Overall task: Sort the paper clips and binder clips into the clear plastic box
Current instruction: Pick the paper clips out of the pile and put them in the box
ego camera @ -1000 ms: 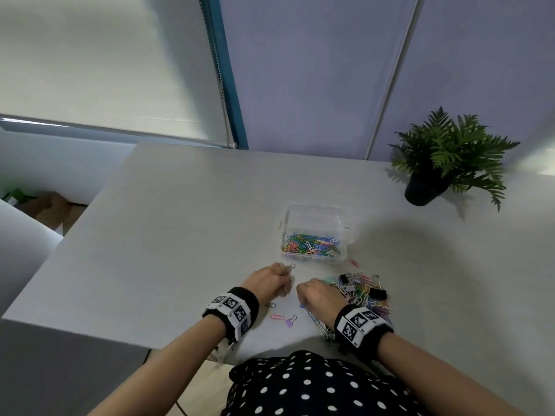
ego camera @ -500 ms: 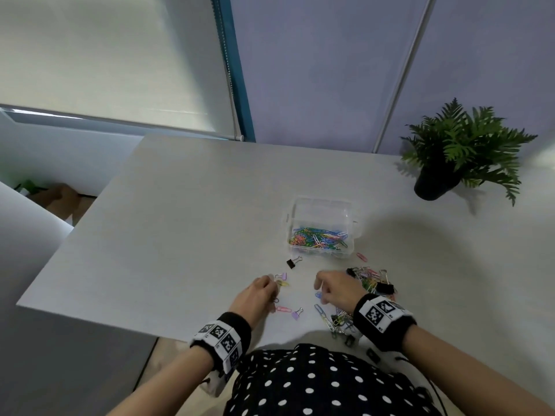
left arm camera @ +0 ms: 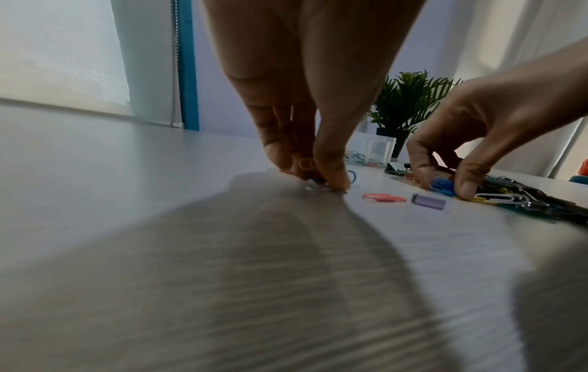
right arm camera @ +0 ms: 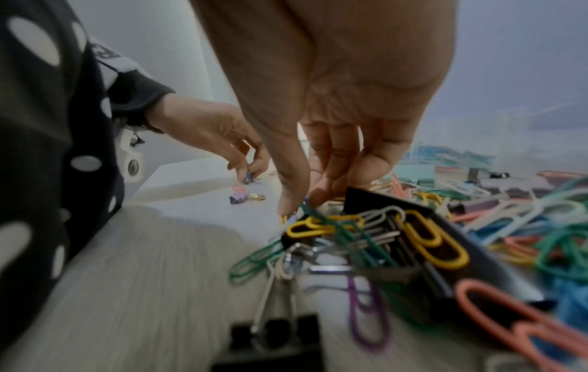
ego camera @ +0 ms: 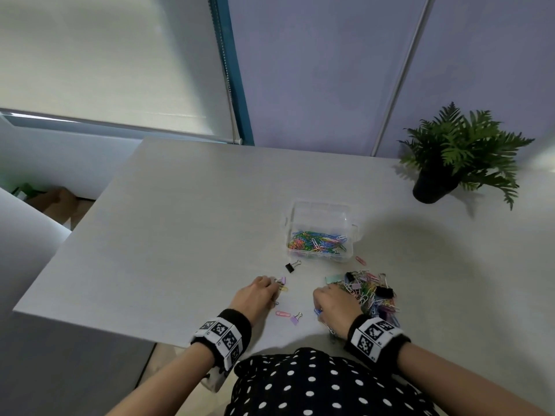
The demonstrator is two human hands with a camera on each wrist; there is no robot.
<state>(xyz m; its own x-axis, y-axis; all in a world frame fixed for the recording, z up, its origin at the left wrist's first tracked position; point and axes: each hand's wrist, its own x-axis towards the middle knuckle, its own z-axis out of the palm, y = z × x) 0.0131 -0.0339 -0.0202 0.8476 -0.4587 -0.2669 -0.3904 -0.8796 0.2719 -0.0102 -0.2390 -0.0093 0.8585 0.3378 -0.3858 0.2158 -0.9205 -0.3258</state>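
The clear plastic box (ego camera: 320,212) stands mid-table, with coloured paper clips (ego camera: 318,243) in its near compartment. A mixed pile of paper clips and binder clips (ego camera: 374,295) lies in front of it on the right. My left hand (ego camera: 274,291) is down on the table, and its thumb and fingers pinch a blue paper clip (left arm camera: 315,180) with a yellow clip (left arm camera: 306,163) tucked between them. At the pile's left edge my right hand (ego camera: 318,310) pinches another blue paper clip (left arm camera: 441,185). A black binder clip (ego camera: 292,267) lies loose before the box.
A pink paper clip (ego camera: 283,313) and a purple binder clip (ego camera: 295,319) lie between my hands. Another purple binder clip (ego camera: 282,279) sits just past the left fingertips. A potted fern (ego camera: 450,163) stands at the back right. The table's near edge (ego camera: 168,337) is close behind my wrists.
My left hand let go of the black binder clip in front of the box and drew back toward me to the loose clips. The right hand stayed at the pile's edge.
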